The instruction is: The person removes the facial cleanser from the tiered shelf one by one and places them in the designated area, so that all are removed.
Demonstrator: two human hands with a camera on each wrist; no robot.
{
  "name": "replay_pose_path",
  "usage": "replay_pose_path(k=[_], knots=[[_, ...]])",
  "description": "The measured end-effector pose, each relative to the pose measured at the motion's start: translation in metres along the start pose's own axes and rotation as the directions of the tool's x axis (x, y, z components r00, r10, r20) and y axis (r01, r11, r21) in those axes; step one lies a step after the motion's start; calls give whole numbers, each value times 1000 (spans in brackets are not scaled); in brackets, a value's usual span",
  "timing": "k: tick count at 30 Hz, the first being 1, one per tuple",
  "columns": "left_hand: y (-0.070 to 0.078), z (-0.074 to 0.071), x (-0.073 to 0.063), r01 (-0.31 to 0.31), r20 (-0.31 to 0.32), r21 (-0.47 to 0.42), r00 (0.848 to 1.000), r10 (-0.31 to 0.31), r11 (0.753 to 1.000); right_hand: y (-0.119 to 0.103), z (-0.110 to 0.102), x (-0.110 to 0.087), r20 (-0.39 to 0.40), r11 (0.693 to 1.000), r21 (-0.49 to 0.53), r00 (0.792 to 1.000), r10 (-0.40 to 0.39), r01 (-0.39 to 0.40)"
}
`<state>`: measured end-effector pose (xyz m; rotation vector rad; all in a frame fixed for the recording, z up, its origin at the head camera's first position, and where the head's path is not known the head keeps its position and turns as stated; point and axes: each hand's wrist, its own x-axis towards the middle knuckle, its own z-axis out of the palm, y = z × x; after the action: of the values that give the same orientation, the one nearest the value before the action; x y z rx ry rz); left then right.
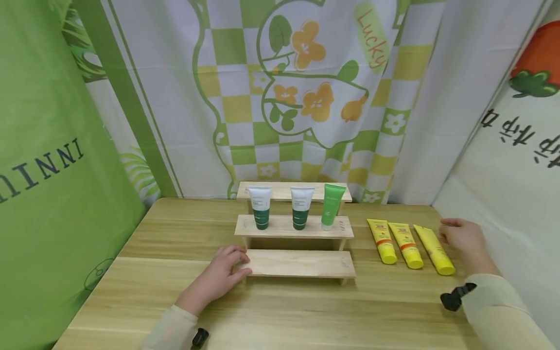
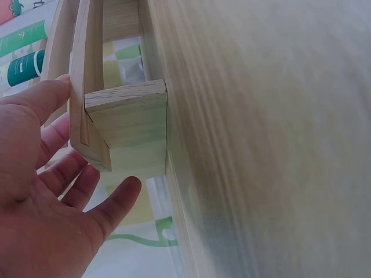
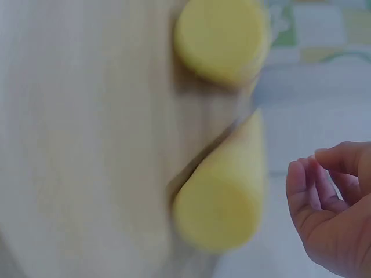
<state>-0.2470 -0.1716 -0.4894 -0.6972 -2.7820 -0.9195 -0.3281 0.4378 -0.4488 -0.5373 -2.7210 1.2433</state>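
Observation:
On the tabletop stands a three-step wooden display stand (image 1: 297,262). My left hand (image 1: 220,270) holds the left end of its lowest step, with the thumb at the front edge and the fingers around the end. In the left wrist view that hand (image 2: 52,168) has its thumb against the plank (image 2: 79,116). Three yellow squeeze tubes lie to the right: a left one (image 1: 382,240), a middle one (image 1: 406,244) and a right one (image 1: 434,249). Beside the right tube is my right hand (image 1: 465,240), loosely curled. In the right wrist view this hand (image 3: 333,202) holds nothing, apart from the tube (image 3: 223,202).
Two white-and-green tubes, one at left (image 1: 260,208) and one at centre (image 1: 301,208), stand on the middle step with a green tube (image 1: 332,206). Behind the table (image 1: 175,243) hangs a checkered curtain (image 1: 245,107). More printed cloth hangs at both sides.

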Motion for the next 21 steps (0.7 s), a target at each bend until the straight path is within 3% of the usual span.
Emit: replay_pose_path(k=[7,12,21], knots=[[1,0,0,3,4,13,1000,-3,1000,-61,19,-28,-39,962,237,991,-131,136],[1,0,0,-5,-3,17,1000,5,1000,-95,36,-45,-26,906,322,959,-281,274],[3,0,0,-4,-15,5,1000,4,1000,-137,71,-76,-26,812,453,916,-401,369]])
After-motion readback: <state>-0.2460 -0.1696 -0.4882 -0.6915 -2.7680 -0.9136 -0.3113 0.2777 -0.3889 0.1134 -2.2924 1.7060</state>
